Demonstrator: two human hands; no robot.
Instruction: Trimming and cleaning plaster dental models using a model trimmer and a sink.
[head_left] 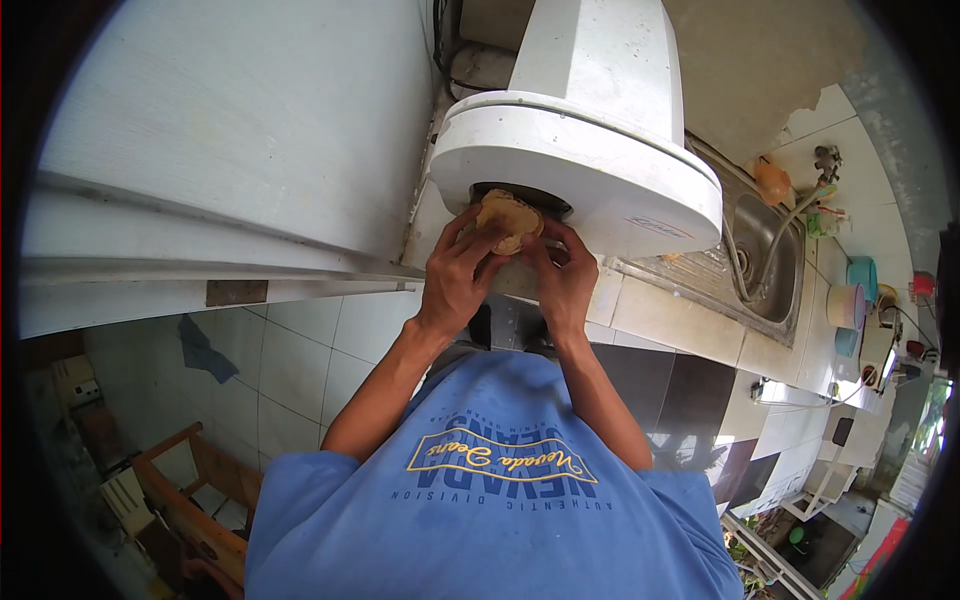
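Note:
Both hands are raised in front of a white machine point(580, 150) with a broad rounded front and a dark oval opening point(552, 203). At that opening I hold a tan, roundish piece with ragged edges point(510, 217); its exact kind cannot be made out. My left hand point(455, 275) grips it from the left, fingers bent over its face. From the right, my right hand point(563, 280) pinches its lower edge. The back of the piece, toward the opening, is hidden.
The machine stands on a tiled counter point(665, 310). To the right is a metal sink point(765, 240) with a hose, and colored tubs point(846, 306) beyond it. A pale panel point(240, 130) rises close on the left. A wooden chair point(200, 490) stands at lower left.

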